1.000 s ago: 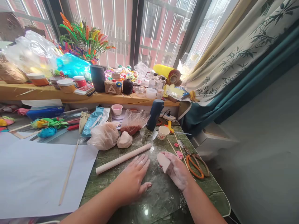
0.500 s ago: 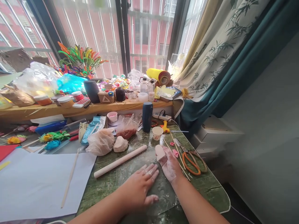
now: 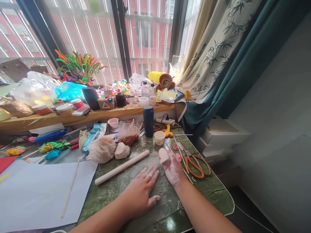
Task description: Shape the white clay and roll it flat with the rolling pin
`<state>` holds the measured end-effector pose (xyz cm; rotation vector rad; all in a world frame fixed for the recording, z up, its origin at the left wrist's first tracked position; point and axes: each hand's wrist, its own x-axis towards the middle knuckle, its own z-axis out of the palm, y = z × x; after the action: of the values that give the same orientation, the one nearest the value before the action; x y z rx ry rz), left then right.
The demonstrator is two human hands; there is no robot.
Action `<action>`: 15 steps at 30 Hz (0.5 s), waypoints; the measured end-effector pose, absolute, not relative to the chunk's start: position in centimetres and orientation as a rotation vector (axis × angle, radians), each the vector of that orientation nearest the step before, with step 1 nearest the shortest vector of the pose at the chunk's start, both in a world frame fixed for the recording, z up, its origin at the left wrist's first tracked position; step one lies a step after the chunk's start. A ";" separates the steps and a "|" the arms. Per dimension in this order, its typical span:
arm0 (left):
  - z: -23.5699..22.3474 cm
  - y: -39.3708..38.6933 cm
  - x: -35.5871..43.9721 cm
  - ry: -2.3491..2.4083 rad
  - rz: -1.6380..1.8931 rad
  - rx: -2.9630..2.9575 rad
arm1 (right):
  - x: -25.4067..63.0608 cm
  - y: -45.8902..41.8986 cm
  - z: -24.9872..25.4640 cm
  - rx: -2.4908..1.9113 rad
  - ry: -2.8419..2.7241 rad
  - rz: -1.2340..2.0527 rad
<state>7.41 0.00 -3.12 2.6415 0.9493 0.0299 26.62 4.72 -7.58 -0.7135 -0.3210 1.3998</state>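
My left hand (image 3: pixel 141 187) lies flat and open on a clear plastic sheet (image 3: pixel 167 197) over the green table, fingers dusted white. Just to its right, my right hand (image 3: pixel 173 168) is turned palm up with a pale pink piece of dough (image 3: pixel 163 155) held at its fingertips. A white rolling pin (image 3: pixel 121 167) lies diagonally just beyond my left hand. A bigger lump of dough (image 3: pixel 121 150) sits behind the pin, next to a crumpled plastic bag (image 3: pixel 100 149).
Orange-handled scissors (image 3: pixel 195 163) and thin sticks lie right of my right hand near the table edge. A paper cup (image 3: pixel 159 137), a dark blue bottle (image 3: pixel 148 121) and a bag of red stuff (image 3: pixel 128 134) stand behind. White paper (image 3: pixel 36 191) covers the left; a cluttered wooden shelf (image 3: pixel 73 118) runs along the window.
My right hand has turned palm up and moved a little forward with the dough piece. My left hand stays flat on the sheet. The camera tilted upward.
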 end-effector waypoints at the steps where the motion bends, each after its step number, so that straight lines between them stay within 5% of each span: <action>1: -3.5 0.1 6.7 1.068 0.048 2.634 | 26.5 4.7 -7.5 -0.708 -0.332 1.406; 8: -5.8 -0.5 4.2 1.502 0.172 2.670 | 26.5 4.4 -6.8 -0.716 -0.397 1.416; 15: -1.2 2.6 2.4 1.389 0.682 2.528 | 26.2 3.7 -5.9 -0.760 -0.404 1.328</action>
<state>2.42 2.61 -1.19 2.5276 1.3886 0.6824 26.21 3.70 -5.95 -0.7605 -0.4043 1.3278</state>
